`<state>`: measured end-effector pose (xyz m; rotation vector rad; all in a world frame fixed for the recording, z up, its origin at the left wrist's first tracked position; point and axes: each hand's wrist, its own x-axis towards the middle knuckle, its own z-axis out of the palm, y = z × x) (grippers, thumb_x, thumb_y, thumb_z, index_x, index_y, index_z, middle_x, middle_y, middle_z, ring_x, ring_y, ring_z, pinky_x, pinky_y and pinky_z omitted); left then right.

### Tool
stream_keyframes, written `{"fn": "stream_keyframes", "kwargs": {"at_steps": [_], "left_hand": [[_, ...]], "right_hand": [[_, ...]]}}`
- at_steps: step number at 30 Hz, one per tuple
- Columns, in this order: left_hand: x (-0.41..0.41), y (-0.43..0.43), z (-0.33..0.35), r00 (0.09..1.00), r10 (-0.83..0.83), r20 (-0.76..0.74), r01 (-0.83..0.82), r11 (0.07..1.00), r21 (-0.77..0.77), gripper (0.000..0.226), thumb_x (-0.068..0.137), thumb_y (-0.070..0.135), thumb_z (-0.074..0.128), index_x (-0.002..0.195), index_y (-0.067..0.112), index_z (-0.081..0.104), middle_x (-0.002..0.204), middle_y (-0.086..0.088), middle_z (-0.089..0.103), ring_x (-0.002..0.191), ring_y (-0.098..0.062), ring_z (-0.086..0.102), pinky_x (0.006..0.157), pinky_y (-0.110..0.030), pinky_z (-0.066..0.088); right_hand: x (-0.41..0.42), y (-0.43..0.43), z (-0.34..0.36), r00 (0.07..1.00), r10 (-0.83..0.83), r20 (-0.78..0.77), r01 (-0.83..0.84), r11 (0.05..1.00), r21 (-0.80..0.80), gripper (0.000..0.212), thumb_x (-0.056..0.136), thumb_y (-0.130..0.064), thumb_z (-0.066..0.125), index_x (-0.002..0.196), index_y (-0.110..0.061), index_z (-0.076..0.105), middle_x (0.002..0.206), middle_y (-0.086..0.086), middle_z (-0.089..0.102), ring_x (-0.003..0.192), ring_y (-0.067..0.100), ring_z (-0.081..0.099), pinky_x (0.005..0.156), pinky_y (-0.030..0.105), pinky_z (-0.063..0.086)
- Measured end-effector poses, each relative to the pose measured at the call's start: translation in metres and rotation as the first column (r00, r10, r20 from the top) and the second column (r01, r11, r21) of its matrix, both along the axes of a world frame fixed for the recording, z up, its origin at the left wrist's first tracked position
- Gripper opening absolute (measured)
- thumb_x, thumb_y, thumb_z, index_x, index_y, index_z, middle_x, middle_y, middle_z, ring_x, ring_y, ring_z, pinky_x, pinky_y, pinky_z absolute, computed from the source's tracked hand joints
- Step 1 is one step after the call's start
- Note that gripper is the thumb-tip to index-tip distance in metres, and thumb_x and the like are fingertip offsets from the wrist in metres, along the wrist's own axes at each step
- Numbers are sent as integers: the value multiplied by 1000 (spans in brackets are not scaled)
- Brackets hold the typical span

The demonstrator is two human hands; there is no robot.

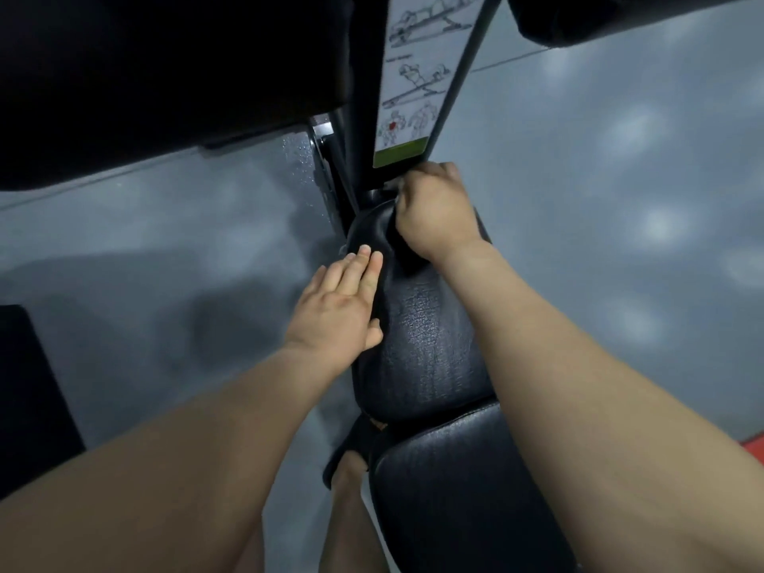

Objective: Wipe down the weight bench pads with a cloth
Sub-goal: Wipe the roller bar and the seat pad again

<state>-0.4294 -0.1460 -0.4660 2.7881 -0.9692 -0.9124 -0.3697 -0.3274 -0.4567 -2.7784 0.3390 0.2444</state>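
Grey gym floor (pixel 620 200) below; my right hand (pixel 434 213) bunches the soft dark cloth (pixel 407 241) at the pad's (pixel 426 332) twelve o'clock, left hand (pixel 339 308) spread flat.

Grained, glossy black leatherette pad (pixel 426 337)

The cloth (pixel 399 237) is mostly hidden under the right hand (pixel 434 213); the near pad (pixel 463 502) is cut off at six o'clock.

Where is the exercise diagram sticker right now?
In the head view, the exercise diagram sticker runs up the dark upright post at top centre, just above the right hand.
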Motion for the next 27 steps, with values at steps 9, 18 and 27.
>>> {"fn": "stream_keyframes", "kwargs": {"at_steps": [9, 18, 27], "left_hand": [[1, -9, 13, 1000, 0, -20, 1, 998, 67, 95, 99, 49, 51, 160, 15, -13, 168, -4, -8, 151, -23, 3, 126, -37, 8], [-4, -12, 22, 996, 82, -37, -80, 996, 29, 88, 98, 39, 53, 162, 15, -3, 167, -5, 1, 152, -25, 10, 124, -37, 19], [-1, -66, 47, 994, -26, 108, 37, 995, -96, 84, 90, 43, 69, 156, 15, 26, 166, -10, 6, 152, -31, 7, 126, -46, 11]], "right_hand": [[-47, -18, -5, 973, 67, 220, -90, 991, 98, 15, 89, -3, 60, 101, -10, 66, 110, 10, 60, 97, 34, 49, 86, 40, 46], [-125, -39, -4, 914, -403, 50, 371, 879, 301, 30, 91, -7, 60, 120, -13, 62, 121, 13, 48, 109, 35, 57, 103, 40, 47], [-146, -51, -1, 830, -557, 44, 514, 792, 331, 17, 93, -8, 58, 108, -10, 64, 127, 15, 49, 112, 38, 54, 99, 35, 44]]}}
